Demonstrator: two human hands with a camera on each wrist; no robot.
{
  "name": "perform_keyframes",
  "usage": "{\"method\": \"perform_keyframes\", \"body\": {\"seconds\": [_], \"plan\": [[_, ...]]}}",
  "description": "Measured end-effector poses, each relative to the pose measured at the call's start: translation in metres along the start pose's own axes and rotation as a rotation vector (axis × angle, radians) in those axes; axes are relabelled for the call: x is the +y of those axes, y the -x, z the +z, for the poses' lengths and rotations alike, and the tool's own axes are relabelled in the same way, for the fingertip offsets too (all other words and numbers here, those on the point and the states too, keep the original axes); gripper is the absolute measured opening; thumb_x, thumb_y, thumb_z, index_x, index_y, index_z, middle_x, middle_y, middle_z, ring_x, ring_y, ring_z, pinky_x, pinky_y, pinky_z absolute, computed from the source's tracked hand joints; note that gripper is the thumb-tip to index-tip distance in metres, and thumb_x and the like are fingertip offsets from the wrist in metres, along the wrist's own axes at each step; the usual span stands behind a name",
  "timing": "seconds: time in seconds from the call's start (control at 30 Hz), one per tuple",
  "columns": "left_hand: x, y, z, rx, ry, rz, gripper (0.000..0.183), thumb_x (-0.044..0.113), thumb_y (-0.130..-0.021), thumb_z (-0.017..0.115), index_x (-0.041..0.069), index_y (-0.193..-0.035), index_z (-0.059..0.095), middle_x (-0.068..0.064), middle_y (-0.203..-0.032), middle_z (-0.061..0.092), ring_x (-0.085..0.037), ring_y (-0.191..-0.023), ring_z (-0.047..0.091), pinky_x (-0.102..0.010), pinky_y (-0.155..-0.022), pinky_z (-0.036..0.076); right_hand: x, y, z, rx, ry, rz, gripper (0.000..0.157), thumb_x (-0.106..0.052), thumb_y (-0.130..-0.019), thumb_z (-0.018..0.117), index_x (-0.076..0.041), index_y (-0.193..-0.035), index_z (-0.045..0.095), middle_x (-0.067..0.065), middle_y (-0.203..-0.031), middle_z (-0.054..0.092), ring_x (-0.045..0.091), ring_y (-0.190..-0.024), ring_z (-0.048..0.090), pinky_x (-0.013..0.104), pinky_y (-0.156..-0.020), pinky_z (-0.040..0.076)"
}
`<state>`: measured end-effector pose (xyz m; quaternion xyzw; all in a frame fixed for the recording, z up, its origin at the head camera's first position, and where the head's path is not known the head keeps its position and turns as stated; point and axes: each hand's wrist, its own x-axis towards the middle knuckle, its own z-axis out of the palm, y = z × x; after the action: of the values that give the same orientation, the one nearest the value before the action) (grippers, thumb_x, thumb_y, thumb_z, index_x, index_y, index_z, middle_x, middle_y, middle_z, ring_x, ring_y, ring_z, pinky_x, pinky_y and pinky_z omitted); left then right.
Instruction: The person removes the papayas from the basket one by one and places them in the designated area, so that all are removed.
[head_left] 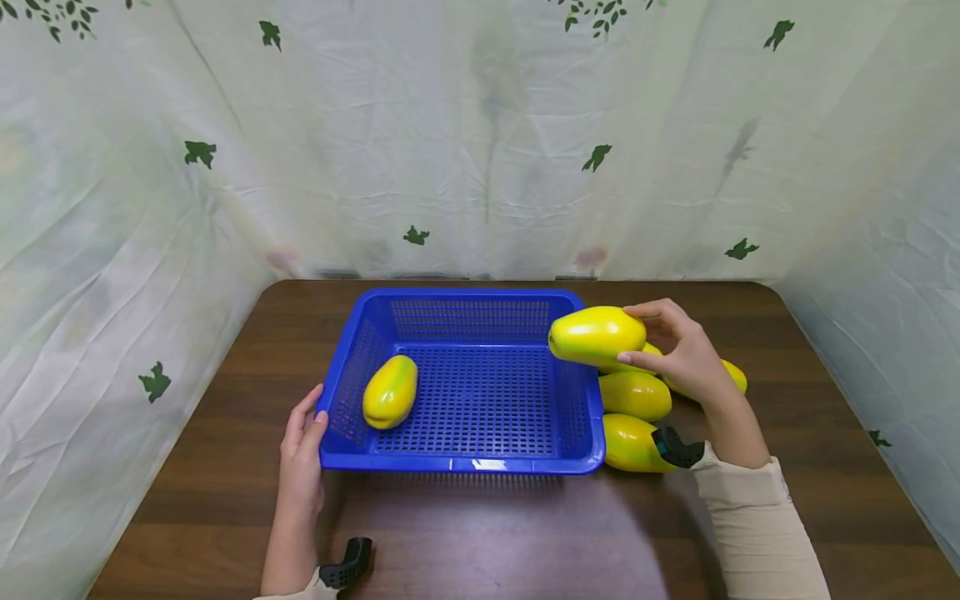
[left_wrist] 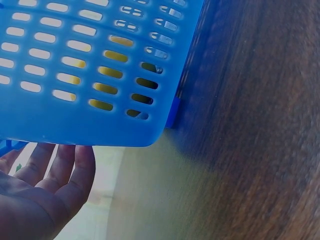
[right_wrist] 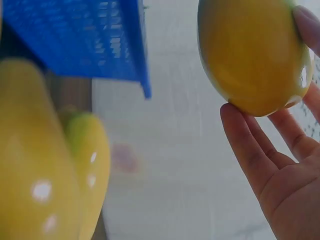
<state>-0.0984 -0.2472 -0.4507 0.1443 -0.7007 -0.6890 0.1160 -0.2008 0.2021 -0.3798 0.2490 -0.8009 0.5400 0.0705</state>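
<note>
A blue plastic basket [head_left: 480,463] with slotted sides sits on the table, and one yellow papaya [head_left: 390,392] lies at the left of its floor. My left hand [head_left: 302,454] grips the basket's left rim, thumb at the top edge; the left wrist view shows its fingers [left_wrist: 82,172] against the rim from outside. Above the basket's right rim, my right hand [head_left: 686,354] holds another papaya [head_left: 597,333] by its right end, between thumb and fingers. In the right wrist view this papaya [right_wrist: 255,55] is raised clear of the others.
Several more papayas [head_left: 636,396] lie on the brown wooden table [head_left: 480,533] just right of the basket, partly under my right hand and forearm. A pale fabric backdrop [head_left: 480,150] with green leaf prints encloses the table at the back and sides.
</note>
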Motion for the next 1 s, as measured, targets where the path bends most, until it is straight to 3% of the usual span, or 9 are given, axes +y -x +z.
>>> {"method": "perform_keyframes", "body": {"seconds": [0.13, 0.43, 0.73, 1.0], "plan": [[0.0, 0.0, 0.0, 0.004, -0.002, 0.001, 0.042, 0.028, -0.097, 0.038, 0.017, -0.137, 0.035, -0.01, -0.132, 0.038, -0.017, -0.107, 0.045, -0.016, -0.08, 0.043, 0.009, 0.013, -0.009, 0.049, 0.039, 0.015, 0.05, 0.005, -0.071, 0.072, 0.002, -0.117, 0.051, 0.008, -0.109, 0.048, 0.012, -0.091, 0.055, 0.017, -0.079, 0.044], [0.0, 0.0, 0.001, 0.001, 0.001, 0.006, 0.042, 0.027, -0.097, 0.038, 0.017, -0.138, 0.035, -0.01, -0.132, 0.038, -0.017, -0.108, 0.044, -0.016, -0.079, 0.043, 0.027, 0.05, -0.031, 0.15, 0.092, 0.151, 0.05, 0.001, -0.075, 0.07, -0.001, -0.12, 0.048, 0.002, -0.115, 0.046, 0.013, -0.099, 0.048, 0.012, -0.082, 0.038], [0.0, 0.0, 0.0, 0.002, 0.003, 0.013, 0.042, 0.026, -0.097, 0.038, 0.016, -0.137, 0.035, -0.009, -0.131, 0.039, -0.017, -0.106, 0.045, -0.017, -0.079, 0.043, 0.048, 0.085, -0.041, 0.238, 0.157, 0.185, 0.054, 0.006, -0.074, 0.069, 0.002, -0.123, 0.046, -0.005, -0.115, 0.046, 0.003, -0.096, 0.048, 0.009, -0.079, 0.038], [-0.001, 0.0, 0.001, 0.002, 0.008, 0.017, 0.042, 0.027, -0.097, 0.039, 0.015, -0.137, 0.035, -0.009, -0.129, 0.04, -0.016, -0.105, 0.046, -0.017, -0.079, 0.044, 0.057, 0.109, -0.046, 0.312, 0.187, 0.196, 0.051, 0.007, -0.075, 0.067, 0.003, -0.121, 0.046, -0.008, -0.112, 0.048, 0.002, -0.095, 0.05, 0.007, -0.077, 0.038]]}}
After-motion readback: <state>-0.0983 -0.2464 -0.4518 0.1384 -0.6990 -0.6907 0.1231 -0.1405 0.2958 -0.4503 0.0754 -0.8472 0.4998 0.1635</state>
